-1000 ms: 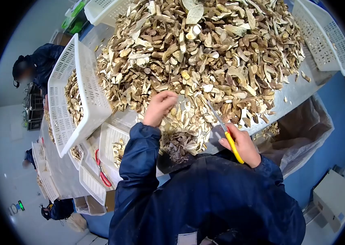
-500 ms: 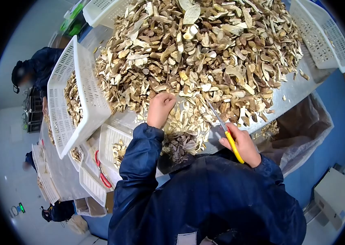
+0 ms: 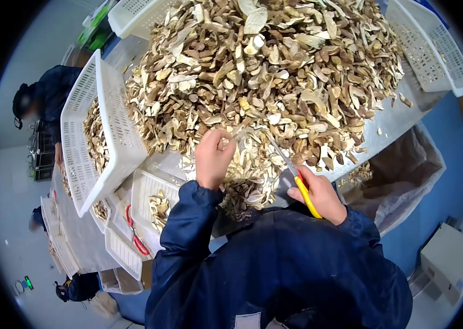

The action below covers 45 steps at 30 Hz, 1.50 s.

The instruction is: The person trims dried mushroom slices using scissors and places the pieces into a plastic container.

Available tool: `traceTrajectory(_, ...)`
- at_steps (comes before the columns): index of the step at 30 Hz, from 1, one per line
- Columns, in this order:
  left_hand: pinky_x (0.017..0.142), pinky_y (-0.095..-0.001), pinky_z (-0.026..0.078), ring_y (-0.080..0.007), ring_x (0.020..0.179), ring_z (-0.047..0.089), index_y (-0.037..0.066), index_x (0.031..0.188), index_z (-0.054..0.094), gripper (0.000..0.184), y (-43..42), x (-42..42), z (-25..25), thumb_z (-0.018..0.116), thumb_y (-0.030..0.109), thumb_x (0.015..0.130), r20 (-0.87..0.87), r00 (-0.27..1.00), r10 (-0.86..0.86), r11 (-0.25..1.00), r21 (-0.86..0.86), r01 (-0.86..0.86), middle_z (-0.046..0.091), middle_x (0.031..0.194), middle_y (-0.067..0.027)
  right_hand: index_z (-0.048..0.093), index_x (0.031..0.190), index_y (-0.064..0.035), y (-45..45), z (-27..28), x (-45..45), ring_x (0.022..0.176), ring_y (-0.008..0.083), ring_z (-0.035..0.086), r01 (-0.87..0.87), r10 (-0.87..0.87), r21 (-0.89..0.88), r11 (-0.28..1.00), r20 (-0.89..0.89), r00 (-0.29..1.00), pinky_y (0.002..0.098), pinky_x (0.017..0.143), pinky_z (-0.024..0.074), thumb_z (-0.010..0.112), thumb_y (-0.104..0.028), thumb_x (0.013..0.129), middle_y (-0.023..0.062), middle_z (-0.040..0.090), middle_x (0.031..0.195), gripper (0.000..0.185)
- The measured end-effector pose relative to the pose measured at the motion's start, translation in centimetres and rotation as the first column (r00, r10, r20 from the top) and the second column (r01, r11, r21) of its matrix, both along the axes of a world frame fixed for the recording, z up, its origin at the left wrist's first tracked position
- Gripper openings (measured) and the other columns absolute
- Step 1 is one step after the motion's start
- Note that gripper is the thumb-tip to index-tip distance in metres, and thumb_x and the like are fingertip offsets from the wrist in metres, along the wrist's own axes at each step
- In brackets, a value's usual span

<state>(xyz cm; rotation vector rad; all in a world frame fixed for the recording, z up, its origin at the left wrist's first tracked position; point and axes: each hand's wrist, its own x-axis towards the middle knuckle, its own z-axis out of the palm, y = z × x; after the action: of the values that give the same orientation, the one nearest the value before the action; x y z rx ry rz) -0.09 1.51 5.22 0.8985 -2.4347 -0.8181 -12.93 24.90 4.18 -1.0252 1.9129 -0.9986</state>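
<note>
My left hand (image 3: 214, 158) is above the front edge of a big heap of dried mushroom slices (image 3: 275, 71), its thumb and fingers pinched round a thin slice that is blurred. In my right hand (image 3: 319, 192) are yellow-handled scissors (image 3: 307, 198), their blades pointing up and left toward the heap's front edge. Small pale slices (image 3: 250, 159) lie between my hands. Nearer my body is a patch of darker pieces (image 3: 239, 198).
A white basket (image 3: 124, 123) holding slices stands tilted at left, near a white tray (image 3: 146, 192) and red-handled scissors (image 3: 135, 233). Another basket (image 3: 420, 52) is at upper right, above a lined bin (image 3: 407, 181). Co-workers (image 3: 50, 98) are at far left.
My left hand has moved slightly down, and a thin slice now shows at its fingertips. The scissors in my right hand have shifted slightly left.
</note>
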Motion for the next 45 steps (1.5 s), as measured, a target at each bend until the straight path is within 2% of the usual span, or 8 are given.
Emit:
traceTrajectory(13,0.049,-0.0327,0.045,-0.0258,0.055,0.055,0.008,0.081,0.056,0.014,4.6,1.5,0.1,0.069,0.006,0.074,-0.029,0.995,-0.093,0.94,-0.333,0.078,0.056,0.073,-0.0072,0.046,0.117,-0.0029,-1.4,0.5,1.7,0.072,0.0403,0.06,-0.14,0.136,0.027,0.99,0.095,0.986,0.0443,0.062,0.0451,0.065,-0.038,0.086,0.0202,0.06,0.077,0.05)
traceTrajectory(17,0.059,-0.029,0.045,-0.0181,0.066,0.058,0.004,0.087,0.059,0.013,4.1,2.9,1.6,0.066,0.011,0.079,-0.034,0.999,-0.026,0.985,0.172,0.031,0.058,0.074,-0.0057,0.048,0.113,-0.002,-1.4,0.9,1.7,0.068,0.0412,0.06,-0.175,0.178,-0.028,0.984,0.113,0.978,0.0447,0.059,0.0448,0.063,-0.036,0.088,0.0202,0.06,0.072,0.045)
traceTrajectory(22,0.063,-0.0232,0.038,-0.008,0.067,0.048,0.002,0.096,0.065,0.021,2.3,3.7,0.1,0.057,0.02,0.09,-0.122,0.992,-0.012,0.662,0.743,0.099,0.055,0.072,0.0016,0.047,0.115,-0.0022,-1.2,0.7,1.3,0.071,0.0416,0.06,-0.307,0.308,-0.013,0.951,0.076,0.949,0.0445,0.062,0.0455,0.064,-0.037,0.087,0.0202,0.061,0.077,0.048)
traceTrajectory(31,0.048,-0.0205,0.027,-0.0028,0.053,0.035,0.003,0.087,0.064,0.023,3.1,4.3,-0.4,0.053,0.02,0.096,-0.224,0.953,-0.205,0.619,0.724,0.304,0.042,0.063,0.0069,0.045,0.117,-0.0031,-1.1,-0.1,2.2,0.078,0.0416,0.061,-0.314,0.315,-0.034,0.949,0.081,0.946,0.0451,0.066,0.0468,0.062,-0.041,0.087,0.0208,0.061,0.083,0.051)
traceTrajectory(34,0.047,-0.0196,0.026,-0.004,0.052,0.035,0.004,0.086,0.061,0.018,3.3,4.7,-0.1,0.055,0.019,0.093,-0.15,0.984,-0.096,0.448,0.876,0.177,0.042,0.063,0.0057,0.05,0.111,-0.0028,-1.2,-0.4,2.6,0.077,0.0419,0.062,-0.356,0.336,0.073,0.932,0.195,0.921,0.0456,0.065,0.0468,0.061,-0.041,0.088,0.0208,0.061,0.078,0.046)
traceTrajectory(37,0.045,-0.0186,0.029,-0.0056,0.053,0.037,0.005,0.087,0.058,0.012,1.8,6.3,-2.0,0.057,0.016,0.089,-0.3,0.926,0.229,-0.097,0.94,0.328,0.043,0.065,0.0038,0.053,0.106,-0.0028,-1.1,-0.9,2.8,0.073,0.0418,0.061,-0.288,0.276,0.049,0.956,0.166,0.947,0.0449,0.064,0.0463,0.061,-0.039,0.089,0.0202,0.06,0.072,0.041)
traceTrajectory(40,0.043,-0.0179,0.032,-0.0065,0.056,0.039,0.006,0.087,0.055,0.01,0.3,6.4,-2.5,0.058,0.015,0.085,-0.328,0.783,0.529,-0.104,0.89,0.443,0.044,0.067,0.0021,0.053,0.107,-0.0038,-0.5,-0.7,2.3,0.071,0.0419,0.061,-0.153,0.161,-0.054,0.987,0.207,0.965,0.0442,0.064,0.0457,0.06,-0.037,0.089,0.0195,0.059,0.071,0.039)
traceTrajectory(45,0.06,-0.0216,0.044,-0.0103,0.067,0.053,0.003,0.096,0.061,0.012,-3.3,2.7,-4.1,0.058,0.006,0.085,-0.249,0.959,0.135,0.143,0.963,0.23,0.06,0.08,-0.0024,0.053,0.111,-0.0042,0.6,-1.0,1.2,0.056,0.0272,0.054,0.018,-0.002,-0.057,0.998,0.267,0.964,0.0351,0.056,0.0407,0.059,-0.03,0.092,0.0136,0.053,0.062,0.033)
